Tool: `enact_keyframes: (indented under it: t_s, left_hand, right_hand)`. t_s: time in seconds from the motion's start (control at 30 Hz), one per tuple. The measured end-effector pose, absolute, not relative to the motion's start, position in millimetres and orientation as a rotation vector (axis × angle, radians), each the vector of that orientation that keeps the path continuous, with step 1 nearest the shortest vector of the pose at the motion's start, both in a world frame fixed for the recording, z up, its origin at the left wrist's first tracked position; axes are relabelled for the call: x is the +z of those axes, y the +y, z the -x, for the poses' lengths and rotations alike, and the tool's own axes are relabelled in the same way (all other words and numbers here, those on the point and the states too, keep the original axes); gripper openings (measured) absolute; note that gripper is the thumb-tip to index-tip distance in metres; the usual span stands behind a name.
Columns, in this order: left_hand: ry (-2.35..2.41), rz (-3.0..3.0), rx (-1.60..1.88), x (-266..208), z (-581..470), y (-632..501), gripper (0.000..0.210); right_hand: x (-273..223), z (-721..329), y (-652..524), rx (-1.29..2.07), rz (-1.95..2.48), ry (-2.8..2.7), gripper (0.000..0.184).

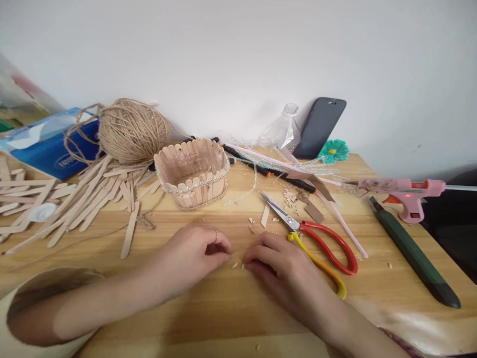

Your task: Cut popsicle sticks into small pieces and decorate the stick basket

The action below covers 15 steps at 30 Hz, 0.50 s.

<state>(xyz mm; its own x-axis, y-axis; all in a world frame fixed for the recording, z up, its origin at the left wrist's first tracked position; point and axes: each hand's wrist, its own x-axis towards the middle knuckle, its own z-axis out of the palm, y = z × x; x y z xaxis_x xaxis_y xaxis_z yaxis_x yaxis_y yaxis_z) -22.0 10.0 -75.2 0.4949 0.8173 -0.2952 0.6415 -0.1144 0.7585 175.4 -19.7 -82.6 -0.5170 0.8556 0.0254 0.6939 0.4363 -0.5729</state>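
Note:
My left hand (203, 248) rests low over the table in front of the basket, its thumb and fingers closed together; whatever lies between them is hidden. Close by on the right, my right hand (278, 263) has its fingers pinched at the tabletop, with a tiny wood chip (243, 267) at the fingertips. Another wood chip (234, 265) lies between the two hands. Behind them stands a craft-stick basket (197, 191) with sparkly trim round its side. Scissors (294, 224) with one red and one yellow handle lie open just beyond my right hand.
Loose craft sticks (99, 199) and a twine ball (134, 129) crowd the left, by a blue tissue box (59, 154). To the right lie a pink glue gun (406, 191) and a dark green cutter (417, 253). A phone (322, 127) and plastic bottle (281, 129) stand by the wall.

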Motion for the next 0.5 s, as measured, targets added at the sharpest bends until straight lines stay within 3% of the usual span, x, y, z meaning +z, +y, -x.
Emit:
enact_keyframes:
  t_s: [0.5]
  left_hand:
    - [1.175,-1.802,0.229,-76.0,25.3,13.9,0.02]
  right_hand:
    - [-75.4,-173.2,-15.4,0.695,1.272,-2.532,0.014]
